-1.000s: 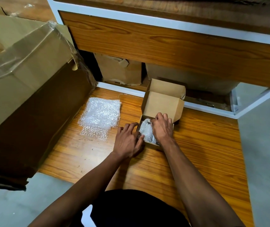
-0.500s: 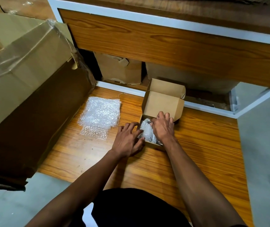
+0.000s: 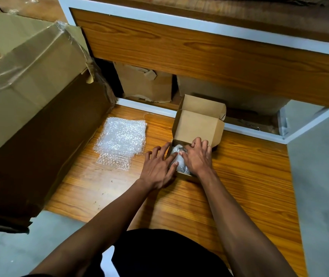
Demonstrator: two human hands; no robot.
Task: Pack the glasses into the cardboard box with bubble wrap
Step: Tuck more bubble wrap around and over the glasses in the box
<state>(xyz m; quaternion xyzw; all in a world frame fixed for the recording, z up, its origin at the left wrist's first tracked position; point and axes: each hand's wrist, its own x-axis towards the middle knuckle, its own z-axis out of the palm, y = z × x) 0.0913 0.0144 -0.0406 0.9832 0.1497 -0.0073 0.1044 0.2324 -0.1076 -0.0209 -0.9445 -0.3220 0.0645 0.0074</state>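
A small cardboard box [image 3: 198,126] stands open on the wooden floor, its lid tipped up at the back. Inside lies a bundle of bubble-wrapped glasses [image 3: 176,157], mostly hidden by my hands. My right hand [image 3: 198,158] lies over the bundle, fingers bent down over its far side and thumb on the wrap. My left hand [image 3: 157,168] rests against the box's left wall with fingers spread and straight, its thumb touching the wrap.
Loose sheets of bubble wrap [image 3: 121,139] lie on the floor left of the box. A big taped carton [image 3: 30,100] fills the left side. A wooden cabinet [image 3: 199,56] with more cartons [image 3: 145,84] under it stands behind. Grey floor lies at the right.
My left hand has slid forward along the box's left side and spread its fingers. My right hand has shifted slightly over the wrapped bundle in the box.
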